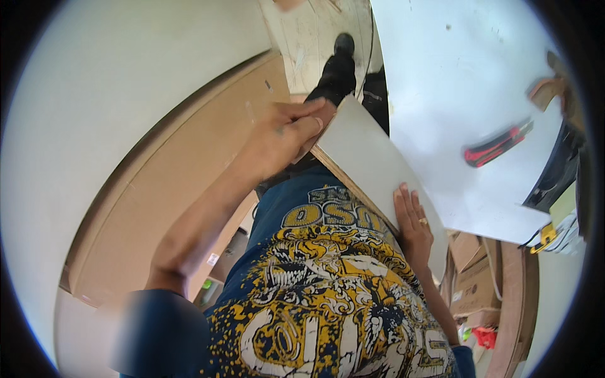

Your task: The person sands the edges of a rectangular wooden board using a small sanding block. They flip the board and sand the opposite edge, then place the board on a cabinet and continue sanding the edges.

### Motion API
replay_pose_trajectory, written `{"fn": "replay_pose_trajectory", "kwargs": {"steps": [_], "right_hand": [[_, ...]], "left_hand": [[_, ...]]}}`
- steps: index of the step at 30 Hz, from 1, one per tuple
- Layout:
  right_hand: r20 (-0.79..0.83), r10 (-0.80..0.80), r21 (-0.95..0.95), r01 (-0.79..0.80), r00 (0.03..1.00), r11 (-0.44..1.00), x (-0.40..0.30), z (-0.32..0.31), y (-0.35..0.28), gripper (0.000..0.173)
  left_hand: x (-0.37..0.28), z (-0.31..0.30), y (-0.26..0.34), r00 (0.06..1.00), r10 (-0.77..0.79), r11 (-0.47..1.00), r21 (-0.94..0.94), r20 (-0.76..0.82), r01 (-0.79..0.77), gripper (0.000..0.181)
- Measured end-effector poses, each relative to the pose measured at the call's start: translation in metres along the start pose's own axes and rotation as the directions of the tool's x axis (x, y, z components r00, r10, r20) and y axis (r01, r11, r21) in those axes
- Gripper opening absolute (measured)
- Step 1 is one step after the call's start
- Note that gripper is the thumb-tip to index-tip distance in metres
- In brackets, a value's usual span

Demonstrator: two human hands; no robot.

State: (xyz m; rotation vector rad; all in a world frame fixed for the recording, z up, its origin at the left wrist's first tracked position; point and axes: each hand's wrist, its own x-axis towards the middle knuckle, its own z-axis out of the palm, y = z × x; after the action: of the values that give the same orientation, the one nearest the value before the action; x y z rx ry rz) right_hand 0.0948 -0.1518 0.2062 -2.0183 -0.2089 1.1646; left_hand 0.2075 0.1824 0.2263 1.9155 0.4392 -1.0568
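A white-faced board [366, 141] with a raw layered wood edge lies slanted in front of my body. My left hand [283, 137] is at the board's far left edge, thumb and fingers pinched on a thin brown piece [306, 147] that lies along that edge; motion blur hides what it is. My right hand [412, 215], with a ring on one finger, rests its fingers flat on the white face near the board's right end, its thumb hidden. A red and black utility knife [496, 144], blade out, lies on the white tabletop to the right.
On the left stand a long brown cardboard box [179, 165] and a large pale panel [142, 61]. The white tabletop [439, 85] bears a yellow tool [546, 237] and dark items at its right end. Cardboard boxes [477, 288] sit below it. A cable [370, 52] crosses the floor.
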Motion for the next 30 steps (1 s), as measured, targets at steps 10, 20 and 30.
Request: {"fn": "replay_pose_trajectory", "kwargs": {"steps": [10,20,30], "right_hand": [[0.042,0.068,-0.074,-0.065,0.997,0.995,0.002,-0.023,-0.006,0.063],[0.067,0.020,-0.276,-0.001,0.998,0.961,0.000,-0.013,-0.007,0.068],[0.080,-0.026,-0.281,0.048,0.996,0.958,0.001,-0.017,0.003,0.068]], "left_hand": [[-0.034,-0.012,0.049,0.939,-0.342,0.911,-0.231,0.044,0.342,0.048],[-0.062,0.001,0.019,0.877,-0.479,0.783,-0.471,-0.037,0.407,0.054],[-0.064,0.007,0.040,0.881,-0.473,0.821,-0.368,-0.011,0.436,0.056]]}}
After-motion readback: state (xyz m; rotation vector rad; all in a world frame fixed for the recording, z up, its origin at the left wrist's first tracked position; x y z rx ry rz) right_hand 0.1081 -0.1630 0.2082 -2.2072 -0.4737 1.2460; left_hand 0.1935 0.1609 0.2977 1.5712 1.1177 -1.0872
